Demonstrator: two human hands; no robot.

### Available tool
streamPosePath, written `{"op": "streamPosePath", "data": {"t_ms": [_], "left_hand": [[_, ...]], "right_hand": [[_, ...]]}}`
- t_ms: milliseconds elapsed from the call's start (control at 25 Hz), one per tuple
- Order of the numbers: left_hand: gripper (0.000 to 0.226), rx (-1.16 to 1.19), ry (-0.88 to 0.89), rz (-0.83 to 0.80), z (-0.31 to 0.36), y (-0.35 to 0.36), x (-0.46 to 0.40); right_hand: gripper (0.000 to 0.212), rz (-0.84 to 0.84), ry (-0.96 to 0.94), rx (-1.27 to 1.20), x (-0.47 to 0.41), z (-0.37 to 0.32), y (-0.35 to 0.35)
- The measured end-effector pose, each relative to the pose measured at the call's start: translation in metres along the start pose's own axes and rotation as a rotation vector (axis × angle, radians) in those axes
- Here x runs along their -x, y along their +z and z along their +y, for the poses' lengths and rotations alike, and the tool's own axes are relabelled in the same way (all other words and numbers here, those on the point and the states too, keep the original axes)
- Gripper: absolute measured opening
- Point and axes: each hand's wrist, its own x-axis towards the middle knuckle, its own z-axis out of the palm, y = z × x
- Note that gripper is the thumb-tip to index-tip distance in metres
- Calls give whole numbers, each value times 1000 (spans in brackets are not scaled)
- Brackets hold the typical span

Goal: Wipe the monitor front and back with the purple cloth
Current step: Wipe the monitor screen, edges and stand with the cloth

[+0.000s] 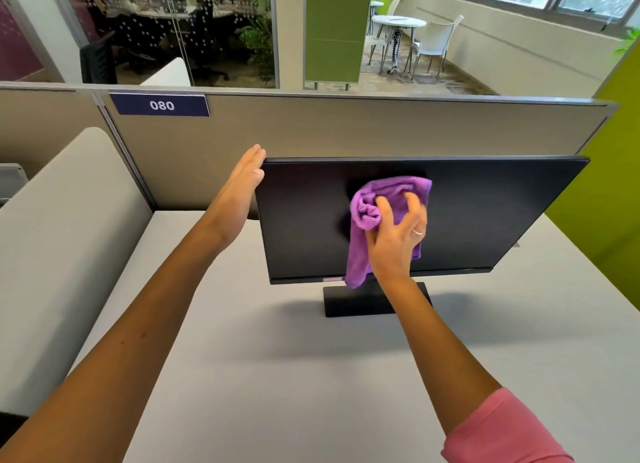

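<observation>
1. The only legible writing is "080" in white on one dark blue label (pixel 160 105), fixed to the beige partition (pixel 346 130) in the upper left of the frame. A small mark on the monitor's lower bezel is too blurred to read.
2. One black monitor (pixel 485 217) stands at the centre of the frame on the grey worktop (pixel 277 376), its dark screen facing the camera and its flat base (pixel 349 301) just below.
3. One purple cloth (pixel 367 220) lies against the middle of the screen, bunched, its lower end hanging over the bottom bezel.
4. The right hand (pixel 394 244) holds the cloth against the screen, fingers (pixel 386 210) curled into its folds; one ring shows on it.
5. The left hand (pixel 239 192) is flat with straight fingers, resting against the monitor's upper left edge.
6. One pink sleeve (pixel 502 431) shows at the lower right.
7. Beyond the partition, at the upper right: one round white table (pixel 398 21) with white chairs.
</observation>
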Motion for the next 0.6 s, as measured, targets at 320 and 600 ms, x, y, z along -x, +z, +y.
{"op": "streamPosePath", "data": {"t_ms": [320, 600], "left_hand": [[47, 46, -20, -21, 4, -4, 3], [50, 416, -137, -32, 11, -19, 0]], "right_hand": [[50, 208, -178, -106, -17, -78, 22], [33, -15, -644, 110, 19, -82, 45]]}}
